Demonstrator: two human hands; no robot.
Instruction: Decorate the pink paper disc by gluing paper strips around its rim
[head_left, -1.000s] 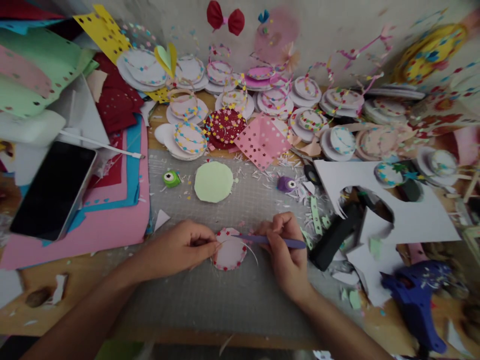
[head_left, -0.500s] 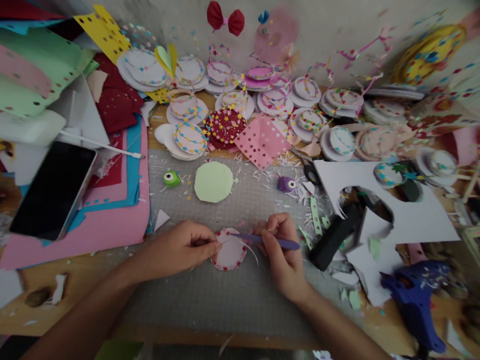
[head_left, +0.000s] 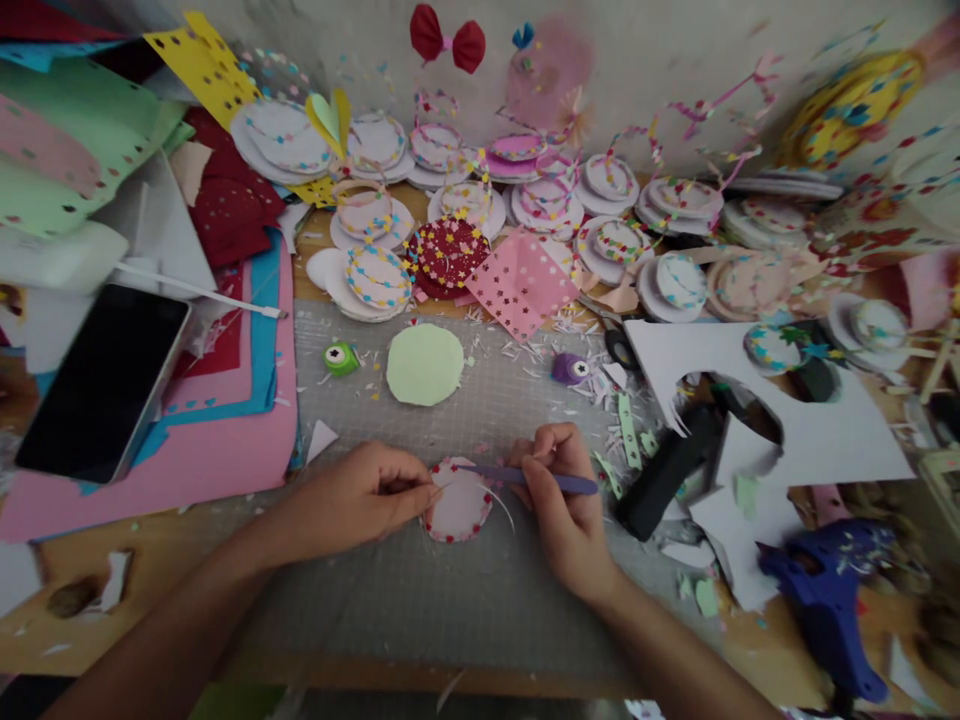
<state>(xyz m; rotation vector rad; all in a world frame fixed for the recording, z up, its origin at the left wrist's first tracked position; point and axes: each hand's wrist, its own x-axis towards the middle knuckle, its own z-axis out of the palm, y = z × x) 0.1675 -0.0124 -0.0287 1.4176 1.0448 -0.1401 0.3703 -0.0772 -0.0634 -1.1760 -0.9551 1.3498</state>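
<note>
A small round white paper disc (head_left: 459, 505) with red stars around its pink-looking rim lies on the grey cutting mat (head_left: 360, 600). My left hand (head_left: 379, 490) is closed in a pinch at the disc's left edge; what sits between its fingertips is too small to make out. In my right hand (head_left: 562, 510) is a slim purple pointed tool (head_left: 577, 485), which looks like tweezers, its tip over the disc's upper rim. A thin white strip (head_left: 506, 508) curls out at the disc's right side. Beyond the hands lies a pale green paper round (head_left: 425, 364).
A green punch (head_left: 341, 358) and a purple punch (head_left: 573, 369) stand among paper scraps. Decorated paper discs (head_left: 379, 277) line the back. At left are a phone (head_left: 105, 380) and coloured sheets (head_left: 247, 450); at right, a black stapler-like tool (head_left: 664, 475) and blue glue gun (head_left: 832, 590).
The whole view has shifted very slightly. Both hands, the purple tool and the disc keep nearly the same positions.
</note>
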